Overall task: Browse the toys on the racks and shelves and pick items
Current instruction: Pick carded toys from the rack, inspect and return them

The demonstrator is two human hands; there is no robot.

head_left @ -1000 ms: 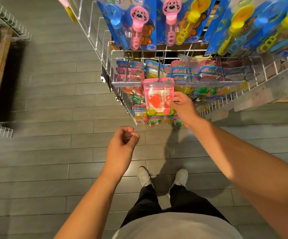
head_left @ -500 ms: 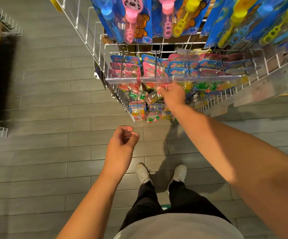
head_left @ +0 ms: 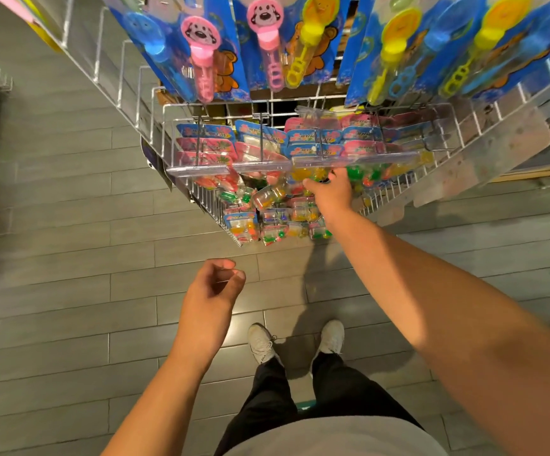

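Browsing is the step in hand, and we have our right hand [head_left: 331, 192] pushed in under the clear price strip [head_left: 291, 163] among the small blister packs [head_left: 268, 195] that hang in rows on the white wire rack [head_left: 181, 133]. Its fingers are buried among the packs, so we cannot tell whether they grip one or only part them. To do this well we should, in our judgement, slide one pack straight forward along its peg, keeping the neighbours from riding off with it, and tilt it up toward our eyes only once it is clear of the strip. Our left hand [head_left: 212, 289] hangs below the rack over the grey plank floor [head_left: 69, 225], its fingers loosely curled with the thumb near the forefinger, holding nothing; it is free to steady the row. Above, the bubble wands [head_left: 201, 57] on blue cards hang untouched.

A second ago our right hand held a pink-carded pack out in front of the strip; half a second ago it was going back among the others, and now that pack is no longer apart from the rest, while the left hand has barely moved
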